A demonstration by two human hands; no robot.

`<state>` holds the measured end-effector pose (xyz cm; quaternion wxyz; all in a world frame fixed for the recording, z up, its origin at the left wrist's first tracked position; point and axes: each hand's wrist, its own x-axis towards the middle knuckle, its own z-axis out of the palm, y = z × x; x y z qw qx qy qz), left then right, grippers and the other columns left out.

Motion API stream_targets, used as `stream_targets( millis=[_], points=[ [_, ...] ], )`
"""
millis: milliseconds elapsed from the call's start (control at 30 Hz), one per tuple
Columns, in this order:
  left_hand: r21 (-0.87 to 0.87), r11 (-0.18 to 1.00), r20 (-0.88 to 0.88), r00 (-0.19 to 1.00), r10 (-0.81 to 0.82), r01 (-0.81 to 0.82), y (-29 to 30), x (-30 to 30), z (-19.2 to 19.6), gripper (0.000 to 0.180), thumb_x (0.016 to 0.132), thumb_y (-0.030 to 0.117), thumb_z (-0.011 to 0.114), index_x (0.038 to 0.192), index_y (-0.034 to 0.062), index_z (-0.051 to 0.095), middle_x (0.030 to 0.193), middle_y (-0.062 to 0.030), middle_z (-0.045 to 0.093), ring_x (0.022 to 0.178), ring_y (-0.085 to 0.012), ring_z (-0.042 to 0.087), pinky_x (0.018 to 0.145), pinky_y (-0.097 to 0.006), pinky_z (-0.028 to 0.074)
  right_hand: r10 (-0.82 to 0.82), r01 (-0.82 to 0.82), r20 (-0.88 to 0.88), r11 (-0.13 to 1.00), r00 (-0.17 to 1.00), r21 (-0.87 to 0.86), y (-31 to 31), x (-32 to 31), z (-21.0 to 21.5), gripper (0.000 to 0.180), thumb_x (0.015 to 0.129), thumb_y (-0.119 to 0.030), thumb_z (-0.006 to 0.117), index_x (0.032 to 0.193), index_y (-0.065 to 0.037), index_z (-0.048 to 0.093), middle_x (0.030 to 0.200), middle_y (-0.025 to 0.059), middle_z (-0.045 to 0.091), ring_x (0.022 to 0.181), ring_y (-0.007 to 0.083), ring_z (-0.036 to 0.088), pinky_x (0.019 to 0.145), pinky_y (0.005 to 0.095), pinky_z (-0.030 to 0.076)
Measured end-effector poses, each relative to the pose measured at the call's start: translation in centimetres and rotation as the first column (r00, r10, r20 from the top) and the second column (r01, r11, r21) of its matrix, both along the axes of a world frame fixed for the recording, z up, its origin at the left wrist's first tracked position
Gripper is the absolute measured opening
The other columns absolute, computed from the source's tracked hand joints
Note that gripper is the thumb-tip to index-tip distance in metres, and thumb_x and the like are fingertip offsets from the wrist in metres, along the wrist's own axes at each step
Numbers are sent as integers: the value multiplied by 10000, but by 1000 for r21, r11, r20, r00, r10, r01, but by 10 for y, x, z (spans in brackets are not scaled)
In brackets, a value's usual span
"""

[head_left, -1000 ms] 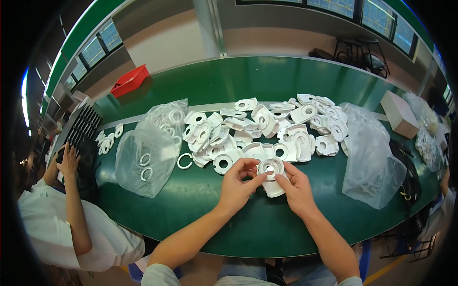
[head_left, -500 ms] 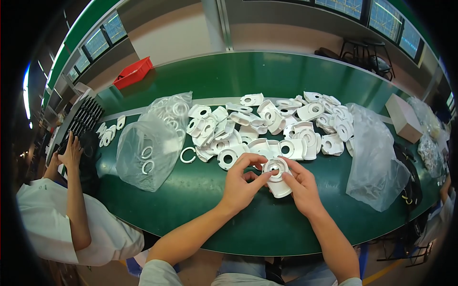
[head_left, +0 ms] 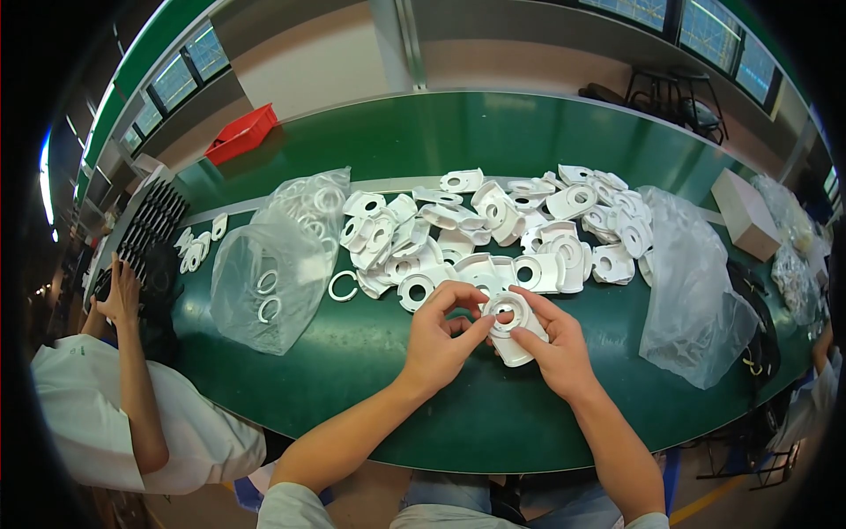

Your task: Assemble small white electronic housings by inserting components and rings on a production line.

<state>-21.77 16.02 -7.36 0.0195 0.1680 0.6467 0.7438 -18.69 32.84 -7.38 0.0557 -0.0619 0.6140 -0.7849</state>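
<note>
Between my hands, above the near part of the table, is a white plastic housing [head_left: 514, 351] with a round opening and a ring-shaped rim. My left hand [head_left: 448, 339] pinches its left side, the thumb reaching over the opening. On its right side, my right hand [head_left: 557, 346] grips it, thumb on the front and fingers along the edge. A heap of similar white housings [head_left: 538, 271] lies just beyond my hands. One loose white ring [head_left: 343, 286] rests left of the heap, beside a clear plastic bag [head_left: 264, 291] with several white rings inside.
Another clear plastic bag [head_left: 692, 317] lies right of the heap, near a pale box [head_left: 745, 217]. A red bin [head_left: 241, 134] stands at the far left. On the left, a co-worker [head_left: 132, 414] sits by a rack of black parts [head_left: 152, 231]. The green table [head_left: 493, 423] curves around me.
My right thumb has shifted slightly on the housing, which both hands still hold in nearly the same place. The co-worker's hand at the left has moved a little.
</note>
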Motion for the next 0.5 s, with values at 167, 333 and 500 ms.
stream_targets(
  millis=[167,333,500],
  points=[
    [-9,1000,-6,1000,-13,13,0,0,1,221,769,-67,628,971,-17,552,1005,-57,486,855,-112,525,635,-234,553,-13,13,4,1000,1000,6,2,-1,0,512,838,46,508,1333,28,377,1093,125,605,936,176,619,828,279,496],
    [-2,999,8,999,-45,45,0,0,3,226,772,-69,626,980,-19,551,1006,-59,492,855,-114,524,655,-243,556,-8,8,-13,1000,1000,0,4,0,0,529,825,67,506,1336,25,375,1094,120,605,947,165,609,837,276,485],
    [56,998,47,998,-37,35,-1,3,2,274,785,-56,634,1047,-20,562,988,-52,534,874,-110,541,640,-228,491,-30,30,-14,999,999,12,2,2,9,572,803,85,526,1348,15,368,1092,115,607,972,148,591,854,255,458]
  ],
)
